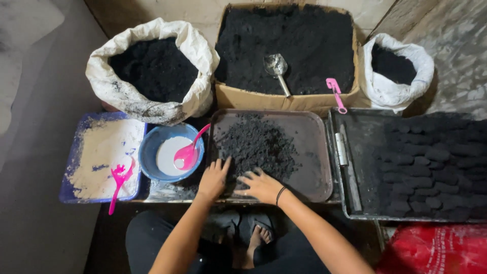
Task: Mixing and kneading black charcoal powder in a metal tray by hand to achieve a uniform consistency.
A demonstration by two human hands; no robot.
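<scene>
Both hands lie flat and unclenched on the black pile [258, 144] in the tray [317, 152]: left hand [214, 178], right hand [261, 186]. Better to press evenly, keeping crumbs inside the rim.

Home charcoal workshop: powder sacks [152, 71], briquette tray [355, 152]

Large white woven sack [152, 96] sat at back left, brown cardboard box [284, 101] at back centre, smaller white sack [395, 91] at back right, all held black powder.

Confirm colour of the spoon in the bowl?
Pink. The spoon rests in the blue bowl; the head view shows it clearly.
</scene>
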